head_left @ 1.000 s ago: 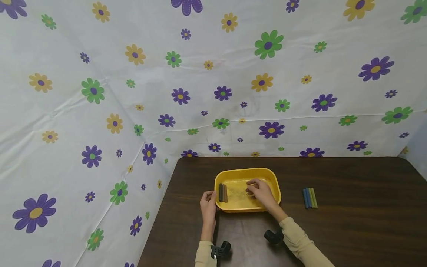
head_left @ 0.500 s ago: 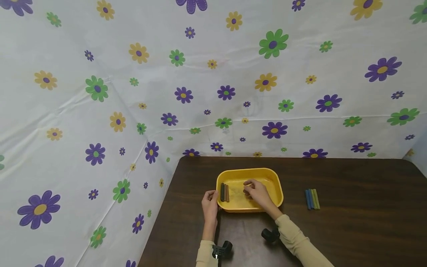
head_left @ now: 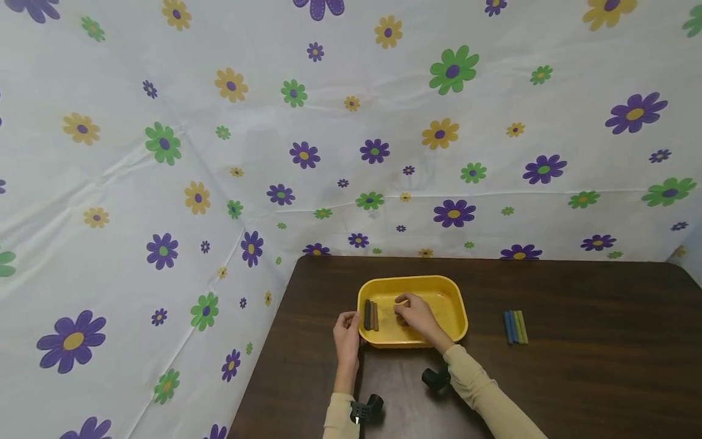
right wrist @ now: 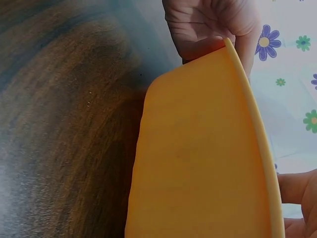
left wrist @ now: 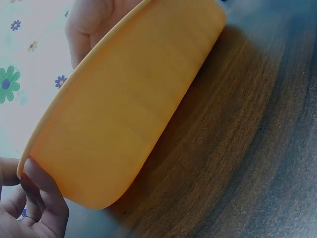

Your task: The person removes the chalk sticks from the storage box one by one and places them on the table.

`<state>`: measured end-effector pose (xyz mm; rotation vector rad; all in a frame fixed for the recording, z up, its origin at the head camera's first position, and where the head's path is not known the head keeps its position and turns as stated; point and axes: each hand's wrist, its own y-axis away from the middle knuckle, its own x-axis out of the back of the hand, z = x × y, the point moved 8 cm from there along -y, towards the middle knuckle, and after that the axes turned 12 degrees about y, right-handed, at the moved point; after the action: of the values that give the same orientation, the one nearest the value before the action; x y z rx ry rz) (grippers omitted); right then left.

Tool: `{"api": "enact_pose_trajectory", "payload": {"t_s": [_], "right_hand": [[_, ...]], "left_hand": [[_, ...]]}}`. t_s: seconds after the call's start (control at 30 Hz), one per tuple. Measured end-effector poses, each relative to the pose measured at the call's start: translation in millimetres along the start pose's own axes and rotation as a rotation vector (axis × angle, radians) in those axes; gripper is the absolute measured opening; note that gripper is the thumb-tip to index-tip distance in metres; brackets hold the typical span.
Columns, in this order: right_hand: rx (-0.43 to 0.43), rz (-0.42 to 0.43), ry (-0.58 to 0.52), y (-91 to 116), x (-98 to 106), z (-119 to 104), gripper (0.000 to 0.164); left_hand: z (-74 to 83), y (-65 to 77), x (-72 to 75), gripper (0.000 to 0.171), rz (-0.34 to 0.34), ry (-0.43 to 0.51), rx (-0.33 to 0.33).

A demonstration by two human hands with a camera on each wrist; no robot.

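Left hand [head_left: 347,334]: thumb and fingers pinch the left-end rim of the yellow, rounded-rectangular, plastic-looking tray [head_left: 446,310], one side of the wall each. Right hand [head_left: 417,315]: fingers bent, tips pointing down and left over mid-tray; the back of the hand covers what's under them, so can't tell if they pinch anything. Just left of those tips, near the tray's left wall: one dark, near-black slim stick [head_left: 367,314] and two brown slim sticks [head_left: 374,316], side by side, running near to far, material unclear. My read on working in here: light left pinch, enough to stop the tray sliding, no lift. Right fingers low to the tray floor, aligned with the row, coming in from the right so they don't knock the neighbours. Forearm should clear the near rim; it passes right over it, so a dropped wrist could tip the tray. Pose: left forearm comes up from the near side, close to straight; right one slants in from near right. Tray sits flat on the dark wood-grain table [head_left: 603,347]. Well off to its right, two blue slim sticks [head_left: 511,327] and two yellow-green slim sticks [head_left: 521,327] lie in a row.
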<state>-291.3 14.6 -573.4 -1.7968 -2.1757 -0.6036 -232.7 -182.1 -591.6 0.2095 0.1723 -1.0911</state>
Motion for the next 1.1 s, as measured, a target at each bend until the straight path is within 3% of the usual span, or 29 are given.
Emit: {"api": "enact_pose_trajectory", "payload": {"t_s": [0.77,1.1], "right_hand": [[0.023,-0.009,0.042,-8.6,-13.2,-7.3,0.027],[-0.012,-0.028,0.037,-10.7,-25.4,-7.6,0.032]], "left_hand": [[-1.4,1.5,-1.2,0.020,-0.005,0.011,0.009],[-1.2,3.3,-0.7,0.022,-0.006,0.007,0.005]]}}
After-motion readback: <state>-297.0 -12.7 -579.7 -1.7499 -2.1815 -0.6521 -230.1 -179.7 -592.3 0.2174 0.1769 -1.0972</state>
